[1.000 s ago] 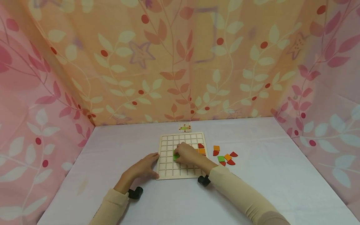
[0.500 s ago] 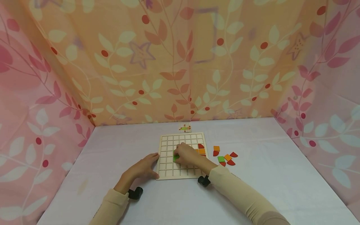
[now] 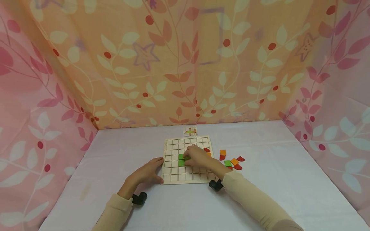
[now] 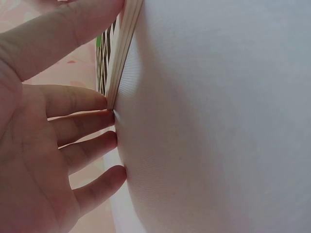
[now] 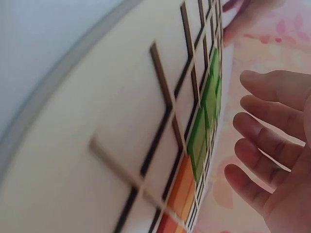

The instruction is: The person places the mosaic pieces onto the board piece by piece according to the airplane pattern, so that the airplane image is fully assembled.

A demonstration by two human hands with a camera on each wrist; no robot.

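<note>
A pale wooden grid board lies on the white-covered table. My left hand touches the board's left edge with thumb and fingertips, its fingers extended in the left wrist view. Above the board hovers my right hand; in the right wrist view its fingers are spread loosely, apart from the tiles, with nothing held. Green square tiles fill cells near the middle of the grid. Partly hidden behind the right hand are an orange tile and a red quarter-round tile.
Right of the board lie several loose tiles: orange squares, a green square and red quarter-rounds. A small pattern card sits behind the board. Flowered curtains enclose the table's back and sides.
The right hand has drawn off the green tiles, moving slightly right and uncovering more of them. My left hand stays at the board's edge.
</note>
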